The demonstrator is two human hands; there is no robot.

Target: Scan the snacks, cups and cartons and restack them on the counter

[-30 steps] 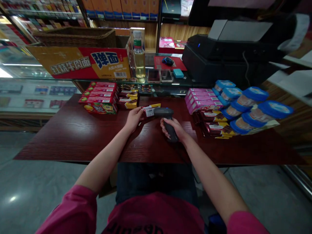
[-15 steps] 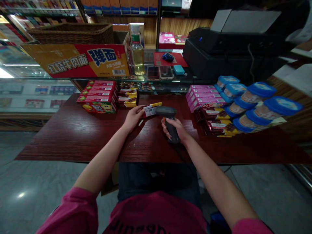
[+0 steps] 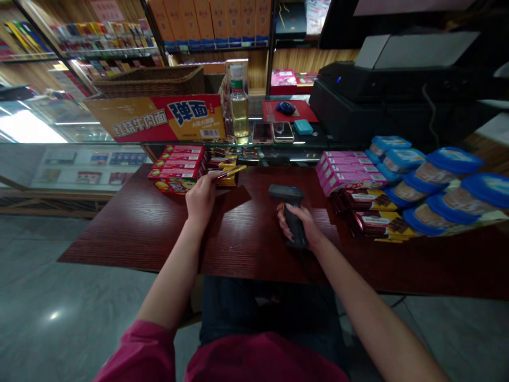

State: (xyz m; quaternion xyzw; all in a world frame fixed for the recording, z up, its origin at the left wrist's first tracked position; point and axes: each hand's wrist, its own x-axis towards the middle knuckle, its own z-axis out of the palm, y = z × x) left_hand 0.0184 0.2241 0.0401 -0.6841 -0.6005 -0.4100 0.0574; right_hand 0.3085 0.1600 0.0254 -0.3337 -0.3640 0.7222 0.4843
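My left hand [image 3: 201, 197] pinches a chocolate bar [image 3: 233, 172] in a dark red and yellow wrapper. The bar is held nearly edge-on, above the left pile of chocolate bars [image 3: 227, 182] and beside the red boxes [image 3: 178, 168]. My right hand [image 3: 297, 225] is wrapped round the handle of a black barcode scanner [image 3: 287, 193], whose head points left over the middle of the table. To the right of the scanner lie more chocolate bars [image 3: 377, 223], in front of the pink boxes [image 3: 349, 168].
Blue-lidded tubs [image 3: 449, 183] are stacked at the right of the dark wooden table [image 3: 246, 249]. Behind the table, a glass counter bears a noodle carton [image 3: 159, 119], a bottle [image 3: 239, 111], two phones [image 3: 283, 131], a mouse [image 3: 285, 107] and a black machine [image 3: 382, 106].
My left hand has carried the chocolate bar away from the scanner, leftward to the left pile, and turned it edge-on. My right hand keeps hold of the scanner. The camera view has shifted.
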